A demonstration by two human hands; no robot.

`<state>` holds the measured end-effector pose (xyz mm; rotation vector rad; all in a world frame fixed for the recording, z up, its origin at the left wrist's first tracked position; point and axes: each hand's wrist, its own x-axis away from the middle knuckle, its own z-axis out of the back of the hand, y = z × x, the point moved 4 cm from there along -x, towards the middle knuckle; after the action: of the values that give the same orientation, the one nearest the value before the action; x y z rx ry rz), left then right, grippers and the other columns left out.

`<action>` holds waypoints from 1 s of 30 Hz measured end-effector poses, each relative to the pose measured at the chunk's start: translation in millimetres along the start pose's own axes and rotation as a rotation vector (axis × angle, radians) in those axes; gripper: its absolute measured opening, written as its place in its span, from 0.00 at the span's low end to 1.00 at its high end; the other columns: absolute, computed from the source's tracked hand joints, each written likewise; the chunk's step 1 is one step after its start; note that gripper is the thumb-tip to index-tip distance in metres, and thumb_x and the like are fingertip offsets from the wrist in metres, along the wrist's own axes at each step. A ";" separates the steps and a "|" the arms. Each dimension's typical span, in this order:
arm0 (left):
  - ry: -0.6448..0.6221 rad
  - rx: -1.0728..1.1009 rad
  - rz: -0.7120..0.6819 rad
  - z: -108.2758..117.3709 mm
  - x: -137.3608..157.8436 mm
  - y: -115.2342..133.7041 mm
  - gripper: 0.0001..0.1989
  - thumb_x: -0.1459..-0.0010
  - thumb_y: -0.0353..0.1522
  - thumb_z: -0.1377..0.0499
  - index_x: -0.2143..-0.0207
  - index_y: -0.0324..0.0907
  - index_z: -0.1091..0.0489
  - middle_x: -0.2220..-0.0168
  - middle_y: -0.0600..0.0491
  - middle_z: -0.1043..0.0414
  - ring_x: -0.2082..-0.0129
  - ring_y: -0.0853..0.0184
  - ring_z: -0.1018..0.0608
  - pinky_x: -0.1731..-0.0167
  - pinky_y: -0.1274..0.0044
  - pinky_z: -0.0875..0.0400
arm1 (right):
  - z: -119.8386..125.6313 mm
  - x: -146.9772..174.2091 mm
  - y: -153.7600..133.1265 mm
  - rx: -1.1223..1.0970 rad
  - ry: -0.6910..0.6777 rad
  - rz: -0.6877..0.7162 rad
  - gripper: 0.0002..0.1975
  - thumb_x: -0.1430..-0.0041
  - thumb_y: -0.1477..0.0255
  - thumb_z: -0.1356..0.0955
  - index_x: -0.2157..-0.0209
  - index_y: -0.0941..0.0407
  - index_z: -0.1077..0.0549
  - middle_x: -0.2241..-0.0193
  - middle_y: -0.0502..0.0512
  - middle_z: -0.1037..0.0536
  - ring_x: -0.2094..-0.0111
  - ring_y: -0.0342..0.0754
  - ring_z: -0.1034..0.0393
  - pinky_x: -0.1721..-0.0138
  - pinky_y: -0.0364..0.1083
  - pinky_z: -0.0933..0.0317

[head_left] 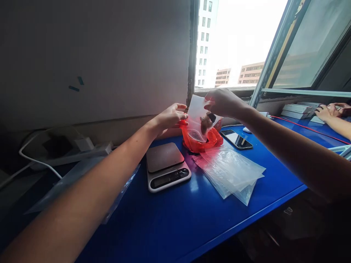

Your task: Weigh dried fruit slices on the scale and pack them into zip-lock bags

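My right hand (pixel 223 102) pinches the upper edge of a clear plastic bag (pixel 196 105), holding it upright over a red plastic bag (pixel 196 146). A brownish item with a dark end (pixel 207 123) shows at the clear bag; whether it lies inside or behind the film I cannot tell. At the left edge of the red bag is my left hand (pixel 172 118), its fingers stretched out and apart, close to both bags. Below that hand stands a kitchen scale (pixel 166 157) with a dark display. Several flat clear bags (pixel 233 171) lie fanned out in front of the red bag.
A phone (pixel 236 139) lies right of the red bag. More clear film (pixel 74 179) lies under my left forearm, near a power strip (pixel 101 149) with white cables. At the far right, another person's hands (pixel 330 110) are beside stacked white boxes (pixel 297 110). A metal post (pixel 270 54) rises by the window.
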<state>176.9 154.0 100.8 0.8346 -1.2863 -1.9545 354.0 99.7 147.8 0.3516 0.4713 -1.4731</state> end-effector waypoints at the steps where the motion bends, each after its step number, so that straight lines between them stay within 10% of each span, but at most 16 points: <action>1: 0.009 -0.009 0.001 3.6 1.9 -0.8 0.24 0.46 0.27 0.39 0.46 0.43 0.38 0.51 0.45 0.28 0.61 0.64 0.20 0.55 0.69 0.28 | 0.4 -4.3 -4.4 0.025 0.016 0.018 0.11 0.47 0.73 0.31 0.61 0.59 0.21 0.66 0.62 0.22 0.65 0.54 0.29 0.64 0.51 0.37; 10: 0.066 -0.036 0.016 24.3 14.9 -22.3 0.28 0.46 0.28 0.39 0.44 0.46 0.40 0.43 0.42 0.38 0.60 0.64 0.21 0.55 0.66 0.27 | -12.2 -2.6 -22.0 -0.132 -0.118 -0.027 0.06 0.45 0.73 0.33 0.72 0.57 0.23 0.73 0.55 0.25 0.72 0.46 0.34 0.72 0.45 0.44; 14: 0.076 -0.061 -0.005 16.7 15.6 -27.7 0.32 0.52 0.25 0.35 0.44 0.44 0.38 0.44 0.43 0.37 0.59 0.64 0.23 0.54 0.68 0.28 | -16.4 -1.2 -17.4 -0.204 -0.225 -0.094 0.21 0.39 0.61 0.36 0.83 0.56 0.37 0.84 0.48 0.40 0.81 0.39 0.49 0.78 0.45 0.54; 22: 0.326 -0.071 -0.048 15.6 -13.0 -12.1 0.29 0.41 0.28 0.43 0.40 0.49 0.49 0.44 0.44 0.39 0.62 0.67 0.23 0.60 0.72 0.26 | -15.7 -12.6 -21.0 0.111 0.002 0.040 0.12 0.36 0.65 0.39 0.60 0.57 0.27 0.71 0.58 0.24 0.72 0.49 0.33 0.72 0.46 0.48; 26: 0.326 -0.252 -0.015 13.2 -2.1 -21.1 0.33 0.55 0.35 0.30 0.48 0.45 0.38 0.46 0.43 0.37 0.51 0.53 0.26 0.49 0.64 0.33 | -30.4 -5.7 -22.7 0.179 -0.255 0.252 0.12 0.38 0.70 0.39 0.56 0.56 0.28 0.66 0.60 0.21 0.68 0.52 0.29 0.71 0.46 0.48; 30: 0.193 -0.362 0.016 11.2 2.1 -30.8 0.20 0.60 0.27 0.31 0.63 0.44 0.31 0.64 0.50 0.28 0.56 0.51 0.24 0.50 0.62 0.34 | -22.9 -2.8 -18.9 0.130 -0.325 0.136 0.11 0.42 0.73 0.38 0.60 0.56 0.27 0.67 0.58 0.21 0.68 0.50 0.29 0.71 0.45 0.44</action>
<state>161.6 167.9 75.3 0.8023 -0.7937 -1.9597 333.1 112.2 130.7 0.2350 0.0901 -1.3983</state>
